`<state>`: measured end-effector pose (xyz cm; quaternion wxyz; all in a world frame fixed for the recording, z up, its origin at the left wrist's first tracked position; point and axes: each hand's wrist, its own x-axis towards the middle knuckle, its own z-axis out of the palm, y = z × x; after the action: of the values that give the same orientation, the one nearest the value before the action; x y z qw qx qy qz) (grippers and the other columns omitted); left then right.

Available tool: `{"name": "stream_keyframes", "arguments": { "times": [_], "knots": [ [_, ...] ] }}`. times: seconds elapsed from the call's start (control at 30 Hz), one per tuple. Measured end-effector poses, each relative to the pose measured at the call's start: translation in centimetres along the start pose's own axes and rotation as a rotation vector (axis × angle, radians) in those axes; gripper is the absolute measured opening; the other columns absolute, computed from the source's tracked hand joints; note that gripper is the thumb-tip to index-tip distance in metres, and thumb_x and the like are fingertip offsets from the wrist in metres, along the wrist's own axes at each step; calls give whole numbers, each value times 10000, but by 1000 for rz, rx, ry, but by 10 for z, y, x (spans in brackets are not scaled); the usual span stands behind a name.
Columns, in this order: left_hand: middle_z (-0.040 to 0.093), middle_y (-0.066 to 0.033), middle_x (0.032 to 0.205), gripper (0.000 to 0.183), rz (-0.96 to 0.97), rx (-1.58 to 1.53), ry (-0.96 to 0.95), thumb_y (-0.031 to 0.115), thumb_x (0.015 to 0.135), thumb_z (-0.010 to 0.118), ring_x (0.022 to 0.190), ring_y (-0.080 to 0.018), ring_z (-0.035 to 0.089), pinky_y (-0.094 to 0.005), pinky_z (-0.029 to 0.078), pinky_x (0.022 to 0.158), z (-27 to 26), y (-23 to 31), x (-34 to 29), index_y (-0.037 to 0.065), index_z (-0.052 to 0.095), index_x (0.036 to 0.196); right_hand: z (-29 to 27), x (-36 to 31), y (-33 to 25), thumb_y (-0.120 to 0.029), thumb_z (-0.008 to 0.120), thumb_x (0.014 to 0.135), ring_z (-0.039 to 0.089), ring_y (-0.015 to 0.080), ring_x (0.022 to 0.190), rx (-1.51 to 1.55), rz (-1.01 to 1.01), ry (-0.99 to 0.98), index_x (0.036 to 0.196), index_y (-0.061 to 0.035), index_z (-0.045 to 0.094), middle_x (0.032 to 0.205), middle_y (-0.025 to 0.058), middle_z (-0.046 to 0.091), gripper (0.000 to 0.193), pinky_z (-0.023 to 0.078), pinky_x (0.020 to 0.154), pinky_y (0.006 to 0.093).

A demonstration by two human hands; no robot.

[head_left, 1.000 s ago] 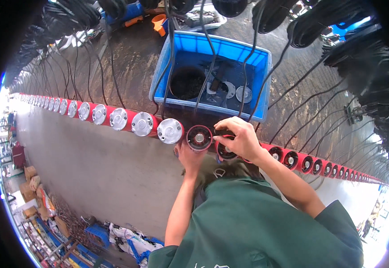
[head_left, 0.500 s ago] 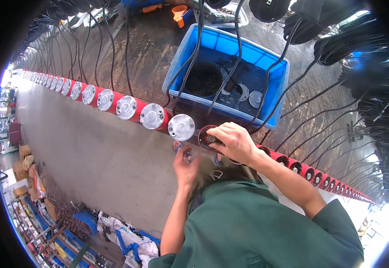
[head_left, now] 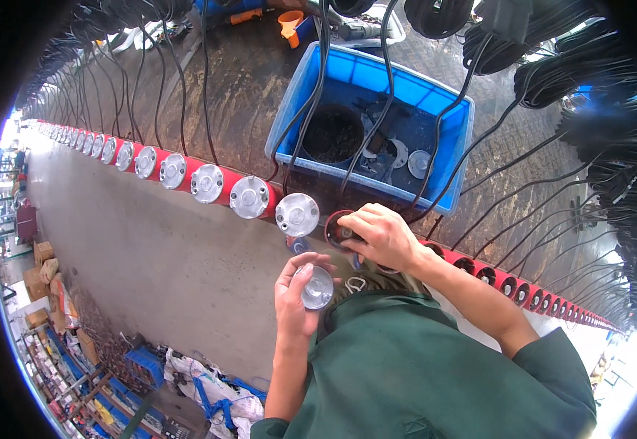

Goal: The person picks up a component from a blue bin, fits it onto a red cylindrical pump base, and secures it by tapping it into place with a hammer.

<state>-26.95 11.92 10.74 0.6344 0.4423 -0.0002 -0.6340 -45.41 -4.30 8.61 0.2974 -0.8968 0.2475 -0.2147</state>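
Observation:
My left hand point(head_left: 293, 296) is closed around the edge of a round silver metal end cap point(head_left: 317, 287), held below the row and away from it. My right hand point(head_left: 381, 238) has its fingers bunched at the open end of a red cylinder point(head_left: 331, 230). Its fingertips reach into the dark mouth, and what they pinch there is hidden. Just to the left, the neighbouring cylinder carries a silver cap point(head_left: 297, 214) with screw holes. Capped red cylinders point(head_left: 240, 192) run on to the left; uncapped ones point(head_left: 464, 265) with dark mouths run to the right.
A blue plastic crate point(head_left: 467, 139) stands behind the row on a worn dark bench point(head_left: 241, 80), with a dark round container point(head_left: 333, 133) and loose metal caps point(head_left: 418, 163) inside. Black cables point(head_left: 390, 73) hang across it from coiled bundles point(head_left: 567, 73). An orange funnel-shaped object point(head_left: 290, 28) lies at the back.
My left hand has turned over and shifted slightly down, so the silver cap in it now shows clearly. My right hand stays at the red cylinder's mouth with its fingers moved slightly.

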Motion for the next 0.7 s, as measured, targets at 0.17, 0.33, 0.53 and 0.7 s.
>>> {"name": "stream_keyframes", "arguments": {
  "times": [0.17,0.33,0.53,0.7],
  "knots": [
    [725,-235,1245,321,-6,-27,-17,191,1058,586,1131,-350,728,-544,649,937,7,6,-3,-10,616,1307,-2,1,0,-151,884,806,721,313,995,13,-4,5,1173,-40,705,1086,107,763,423,593,897,421],
    [728,-197,1247,314,-24,-124,7,248,1080,573,1155,-361,720,-577,608,985,5,6,-1,17,619,1288,-2,1,1,-155,884,811,719,316,1012,11,-8,-13,1189,-40,701,1107,113,760,436,592,904,425],
    [733,-217,1261,329,-36,-276,65,301,1133,517,1193,-385,704,-580,587,1020,11,5,-2,25,622,1277,-12,3,-11,-213,879,825,695,342,1088,10,7,34,1260,-30,672,1199,143,719,515,581,936,425],
    [723,-239,1277,333,-43,-354,91,306,1154,486,1232,-396,688,-561,561,1081,19,6,-6,23,614,1274,-31,-13,-45,-266,920,777,716,287,995,58,-123,108,1228,-90,703,1208,86,712,531,594,857,421]
  ]
}}
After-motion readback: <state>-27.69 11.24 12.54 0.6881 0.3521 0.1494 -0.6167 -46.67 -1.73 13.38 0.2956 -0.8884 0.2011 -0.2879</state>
